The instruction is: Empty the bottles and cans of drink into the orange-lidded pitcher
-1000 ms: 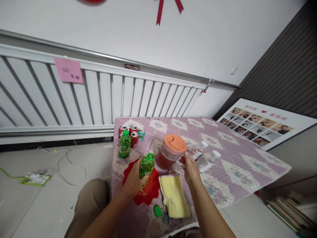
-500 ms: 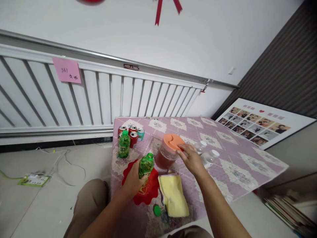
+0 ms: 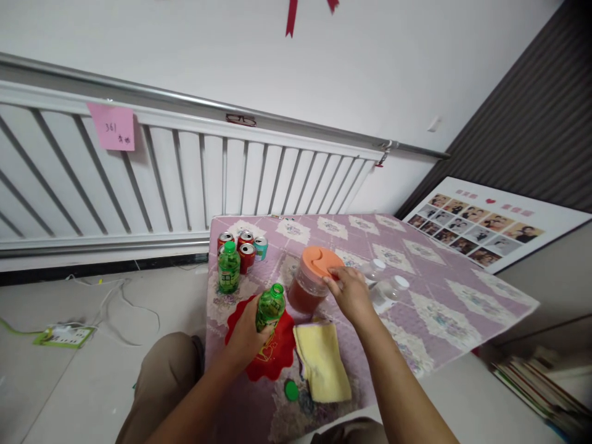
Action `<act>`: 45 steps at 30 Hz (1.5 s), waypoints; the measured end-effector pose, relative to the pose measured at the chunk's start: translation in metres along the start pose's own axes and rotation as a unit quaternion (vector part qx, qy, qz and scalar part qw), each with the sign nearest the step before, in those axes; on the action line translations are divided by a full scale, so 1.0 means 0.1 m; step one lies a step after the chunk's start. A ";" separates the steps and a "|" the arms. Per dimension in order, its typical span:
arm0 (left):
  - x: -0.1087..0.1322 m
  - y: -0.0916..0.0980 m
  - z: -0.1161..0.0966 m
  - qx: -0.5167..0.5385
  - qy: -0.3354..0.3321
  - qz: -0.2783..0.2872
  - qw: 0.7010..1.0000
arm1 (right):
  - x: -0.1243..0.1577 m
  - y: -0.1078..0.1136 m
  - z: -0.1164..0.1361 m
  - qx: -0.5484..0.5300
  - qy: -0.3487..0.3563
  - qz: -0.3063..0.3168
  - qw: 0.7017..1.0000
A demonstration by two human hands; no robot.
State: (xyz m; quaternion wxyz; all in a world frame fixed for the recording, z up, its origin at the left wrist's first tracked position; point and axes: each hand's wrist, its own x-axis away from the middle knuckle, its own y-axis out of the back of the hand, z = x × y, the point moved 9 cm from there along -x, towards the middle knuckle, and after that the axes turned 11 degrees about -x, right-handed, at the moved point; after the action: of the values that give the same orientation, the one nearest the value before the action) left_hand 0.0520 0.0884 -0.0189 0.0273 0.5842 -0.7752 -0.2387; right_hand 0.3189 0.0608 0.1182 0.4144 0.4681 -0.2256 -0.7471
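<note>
Beside white radiator (image 3: 189,179), on patterned surface (image 3: 435,274): uncapped green bottle (image 3: 272,303) over red mat (image 3: 276,356), encircled by fingers of left hand (image 3: 246,331), presumably for steadiness. Just beyond: pitcher (image 3: 304,296), orange lid (image 3: 321,262) touched by fingers of right hand (image 3: 354,295); cannot confirm any pinch.

The open green bottle (image 3: 272,305) is see-through plastic with a glossy surface. The pitcher (image 3: 305,299) looks like clear, shiny plastic; its orange lid (image 3: 317,262) is smooth, opaque plastic. The drink cans (image 3: 247,262) are shiny metal with silvery tops. The yellow cloth (image 3: 324,364) looks soft and matt, the tablecloth (image 3: 444,314) is matt fabric, the pink note (image 3: 111,127) paper. The floor tiles (image 3: 55,401) are smooth and glossy.
</note>
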 end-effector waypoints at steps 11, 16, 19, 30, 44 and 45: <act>0.00 0.00 -0.01 0.005 0.004 0.002 1.000 | 0.01 0.00 0.24 0.121 -0.060 0.012 0.991; -0.01 0.02 -0.05 -0.007 0.003 0.007 1.000 | 0.01 -0.05 0.40 0.179 -0.074 -0.009 0.981; -0.01 0.02 -0.09 -0.007 -0.004 0.008 1.000 | -0.02 -0.07 0.34 0.129 -0.044 -0.001 0.991; -0.01 0.02 -0.07 -0.011 -0.002 0.006 1.000 | 0.06 0.02 0.12 0.033 0.075 0.030 0.996; -0.01 0.00 -0.01 -0.018 -0.018 0.002 1.000 | 0.15 0.01 0.25 0.098 0.058 0.020 0.993; -0.01 -0.01 0.00 -0.020 -0.015 0.005 1.000 | 0.15 0.00 0.25 0.095 0.058 0.019 0.994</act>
State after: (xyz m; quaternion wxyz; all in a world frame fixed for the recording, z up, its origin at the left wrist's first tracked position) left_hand 0.0529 0.0889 -0.0194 0.0284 0.5760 -0.7736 -0.2626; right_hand 0.2933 0.0472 0.1226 0.3945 0.5435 -0.2802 -0.6859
